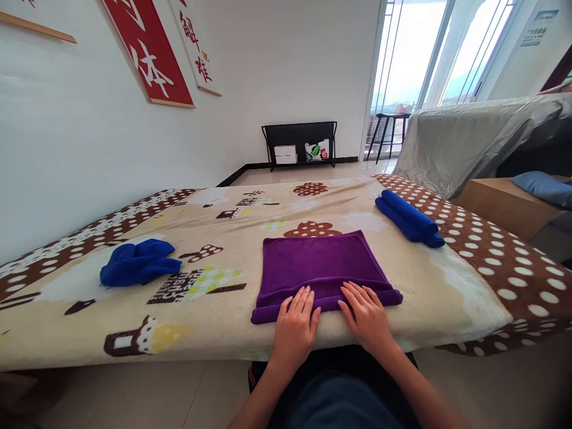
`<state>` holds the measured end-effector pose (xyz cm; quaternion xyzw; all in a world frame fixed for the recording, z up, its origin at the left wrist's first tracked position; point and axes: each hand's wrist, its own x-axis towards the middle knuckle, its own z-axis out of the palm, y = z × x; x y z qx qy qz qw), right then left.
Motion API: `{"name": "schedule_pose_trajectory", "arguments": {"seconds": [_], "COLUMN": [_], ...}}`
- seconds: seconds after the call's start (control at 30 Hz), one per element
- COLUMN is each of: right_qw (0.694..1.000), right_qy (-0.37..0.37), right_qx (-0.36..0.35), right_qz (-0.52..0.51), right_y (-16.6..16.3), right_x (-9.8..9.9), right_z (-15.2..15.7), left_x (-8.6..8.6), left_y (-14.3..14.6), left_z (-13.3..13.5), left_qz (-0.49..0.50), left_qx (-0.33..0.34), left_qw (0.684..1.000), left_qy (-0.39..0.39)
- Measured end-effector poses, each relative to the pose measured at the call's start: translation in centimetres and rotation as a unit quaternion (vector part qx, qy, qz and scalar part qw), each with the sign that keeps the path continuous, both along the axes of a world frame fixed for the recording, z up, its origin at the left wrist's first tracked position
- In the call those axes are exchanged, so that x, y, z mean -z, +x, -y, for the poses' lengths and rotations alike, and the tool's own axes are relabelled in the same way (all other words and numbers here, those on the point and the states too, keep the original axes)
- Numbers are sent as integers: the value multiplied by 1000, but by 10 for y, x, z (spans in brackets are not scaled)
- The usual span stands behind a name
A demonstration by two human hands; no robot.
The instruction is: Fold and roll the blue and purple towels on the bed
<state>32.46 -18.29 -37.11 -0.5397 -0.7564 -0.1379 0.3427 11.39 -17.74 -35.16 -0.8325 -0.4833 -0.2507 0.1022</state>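
A purple towel (317, 259) lies on the bed in front of me, its near edge rolled up and the rest spread flat away from me. Across the left part of the roll rests my left hand (297, 319), palm down with the fingers stretched out. My right hand (367, 313) lies the same way over the right part, fingers extended and the thumb apart. To the left sits a crumpled blue towel (138, 262). Two rolled blue towels (409, 217) lie side by side on the right.
A patterned blanket (214, 322) with a brown dotted border covers the bed. Beyond it stands a black rack (299, 140) against the wall. At right are a plastic-covered sofa (447, 143), a cardboard box (496, 205) and a dark stool (388, 131) by the window.
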Motion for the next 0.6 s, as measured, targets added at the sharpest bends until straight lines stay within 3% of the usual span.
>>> {"name": "schedule_pose_trajectory", "arguments": {"seconds": [0.17,0.27,0.4,0.6], "right_qw": [998,996,995,1000], "right_qy": [14,17,33,5], "right_qx": [58,81,95,-8], "right_qz": [12,15,2,3], "right_y": [47,60,45,-11], "right_x": [9,12,8,-3], "right_z": [-1,-2,1,4], "left_x": [6,9,7,-3], "left_y": [-48,-56,-39,12], "left_z": [-1,-1,2,2], "left_qz": [-32,-29,-1,5], "left_qx": [-57,-74,-80,38], "left_qw": [997,995,994,999], "left_qy": [33,52,70,2]}}
